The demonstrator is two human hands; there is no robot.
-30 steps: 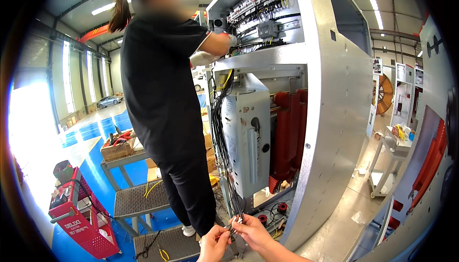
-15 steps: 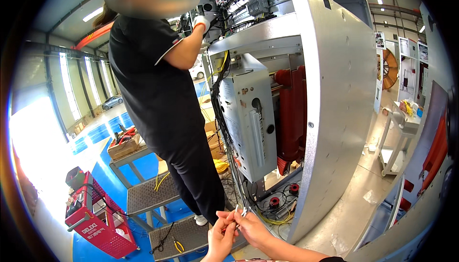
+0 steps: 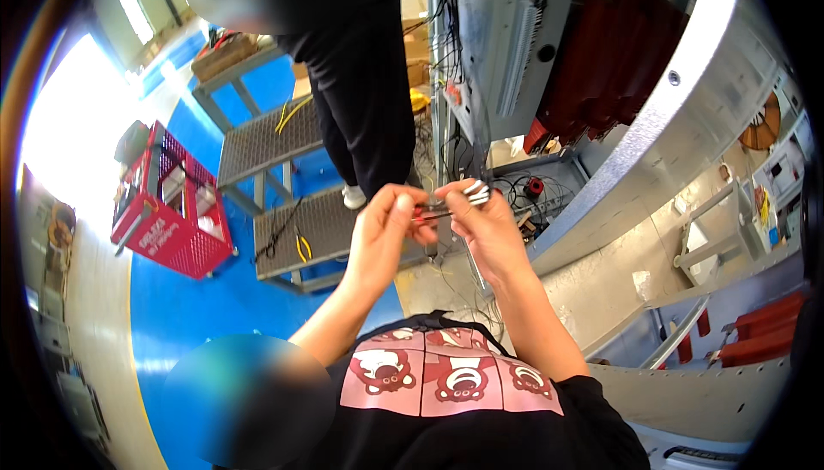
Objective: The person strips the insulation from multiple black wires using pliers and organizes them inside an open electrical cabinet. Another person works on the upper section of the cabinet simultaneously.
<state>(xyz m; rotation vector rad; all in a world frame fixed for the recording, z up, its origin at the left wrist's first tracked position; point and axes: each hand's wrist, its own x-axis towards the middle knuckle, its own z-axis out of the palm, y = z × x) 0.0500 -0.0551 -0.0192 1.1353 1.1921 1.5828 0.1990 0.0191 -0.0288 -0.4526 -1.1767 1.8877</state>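
My left hand (image 3: pixel 384 234) and my right hand (image 3: pixel 491 238) are raised close together in front of my chest. Between my right thumb and fingers is a small bundle of thin pieces with white ends (image 3: pixel 477 193), perhaps wire ends. Thin dark strands (image 3: pixel 437 210) run from it across to my left hand. My left thumb and forefinger pinch the other side, where a small red bit (image 3: pixel 419 212) shows. Exactly what these strands are is too small to tell.
A co-worker in dark trousers (image 3: pixel 365 84) stands on metal steps (image 3: pixel 283 144). Yellow-handled pliers (image 3: pixel 303 248) lie on the lower step. A red tool cart (image 3: pixel 176 230) stands left. The open metal cabinet (image 3: pixel 639 161) rises at right, with loose cables at its base.
My view has tilted down, so my hands appear higher and more of my arms and shirt shows. Both hands have stayed together on the small strands, with a slightly wider gap.
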